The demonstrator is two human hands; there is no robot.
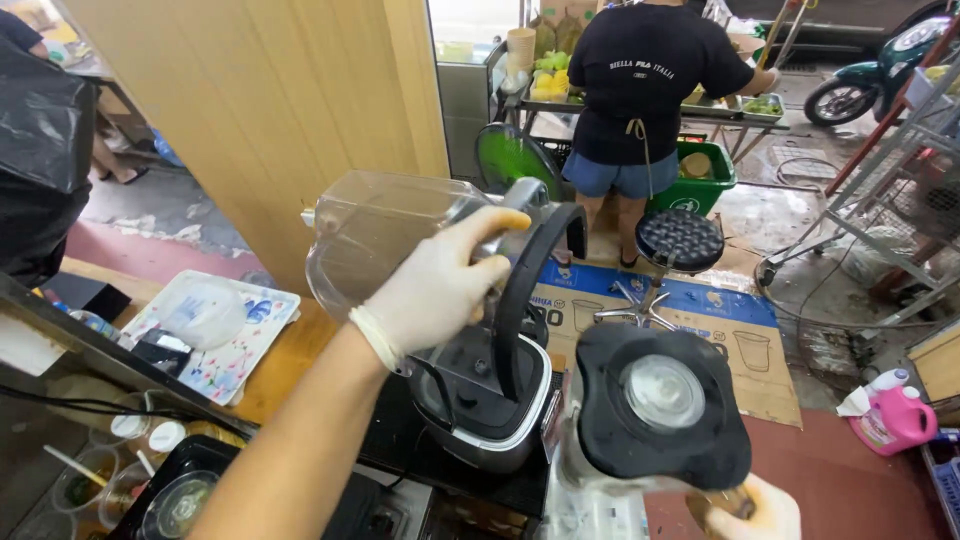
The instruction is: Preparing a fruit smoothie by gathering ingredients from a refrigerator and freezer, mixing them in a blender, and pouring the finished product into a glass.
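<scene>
My left hand, in a white glove, grips the black handle of an empty clear blender jar. The jar is tipped on its side, mouth pointing left, above a dark and silver blender base. To the right stands a second blender jar closed with a black lid that has a clear round cap in its middle. My right hand, also gloved, curls around something brownish at this jar's lower right side. It is partly cut off by the frame's bottom edge.
A tray with a white lid lies on the wooden counter at left, cups and tubs below it. A person in a black shirt stands at a stall beyond. Also around are a round stool, floor cardboard, a pink bottle and a wooden panel.
</scene>
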